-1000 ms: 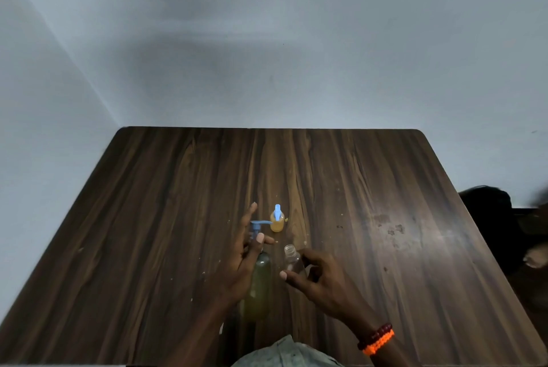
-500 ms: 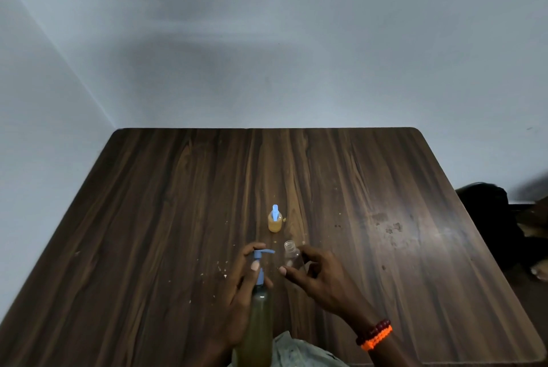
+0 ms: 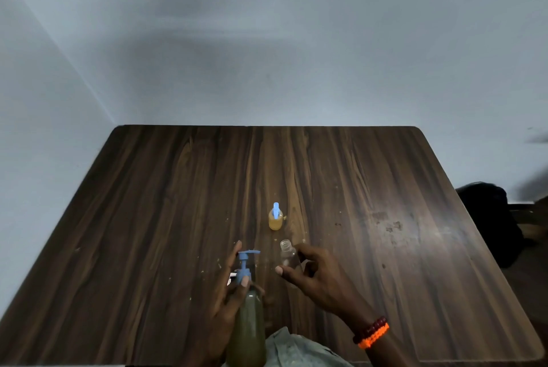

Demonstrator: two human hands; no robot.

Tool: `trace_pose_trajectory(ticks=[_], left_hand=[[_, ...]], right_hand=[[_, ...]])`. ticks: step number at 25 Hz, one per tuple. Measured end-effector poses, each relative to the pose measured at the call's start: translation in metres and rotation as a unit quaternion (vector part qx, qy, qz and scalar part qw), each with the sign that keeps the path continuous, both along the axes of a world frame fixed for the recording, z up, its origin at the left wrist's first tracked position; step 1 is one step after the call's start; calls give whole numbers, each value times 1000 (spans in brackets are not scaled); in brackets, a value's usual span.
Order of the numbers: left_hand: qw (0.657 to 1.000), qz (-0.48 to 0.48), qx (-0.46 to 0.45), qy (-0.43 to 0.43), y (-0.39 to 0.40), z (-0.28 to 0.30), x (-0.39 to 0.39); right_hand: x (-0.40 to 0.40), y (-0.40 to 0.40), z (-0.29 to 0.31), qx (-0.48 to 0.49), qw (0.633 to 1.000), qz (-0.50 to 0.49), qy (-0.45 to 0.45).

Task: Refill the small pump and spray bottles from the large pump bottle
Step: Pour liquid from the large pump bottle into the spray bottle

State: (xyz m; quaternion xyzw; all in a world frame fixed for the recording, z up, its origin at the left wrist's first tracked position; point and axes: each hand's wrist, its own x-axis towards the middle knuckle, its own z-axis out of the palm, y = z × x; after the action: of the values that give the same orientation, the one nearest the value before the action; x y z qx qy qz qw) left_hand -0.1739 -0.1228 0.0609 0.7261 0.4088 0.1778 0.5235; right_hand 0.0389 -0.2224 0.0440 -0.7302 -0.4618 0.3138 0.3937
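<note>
The large pump bottle (image 3: 248, 325) holds murky yellow-green liquid and has a blue pump head. It is raised close to the camera at the table's near edge, gripped around its neck by my left hand (image 3: 229, 298). My right hand (image 3: 314, 276) holds a small clear bottle (image 3: 287, 254), uncapped and looking empty, just right of the pump spout. A small bottle (image 3: 275, 218) with orange liquid and a blue top stands alone on the table behind them.
The dark wooden table (image 3: 148, 218) has crumbs and a stain patch (image 3: 388, 223) on its right half. A dark bag or chair (image 3: 489, 218) sits off the right edge. Pale walls stand behind and left. A piece of cloth (image 3: 293, 349) lies at the near edge.
My left hand has lifted the large pump bottle off the table and drawn it toward me. My right hand stays on the small clear bottle in about the same place.
</note>
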Motion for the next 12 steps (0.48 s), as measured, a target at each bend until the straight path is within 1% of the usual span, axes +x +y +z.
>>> trace_pose_trajectory(ticks=[2, 4, 6, 8, 12], left_hand=[[999, -24, 22, 4, -2, 8, 2], [997, -27, 63, -25, 0, 14, 9], [995, -31, 80, -44, 4, 21, 18], [991, -56, 114, -36, 12, 26, 23], [983, -122, 130, -36, 23, 28, 23]], right_hand=[[1, 0, 0, 1, 1000, 3, 0], [1, 1, 1, 3, 1000, 15, -2], [-1, 1, 3, 10, 1000, 24, -4], [-2, 2, 5, 16, 1000, 24, -4], [0, 0, 8, 15, 999, 29, 1]])
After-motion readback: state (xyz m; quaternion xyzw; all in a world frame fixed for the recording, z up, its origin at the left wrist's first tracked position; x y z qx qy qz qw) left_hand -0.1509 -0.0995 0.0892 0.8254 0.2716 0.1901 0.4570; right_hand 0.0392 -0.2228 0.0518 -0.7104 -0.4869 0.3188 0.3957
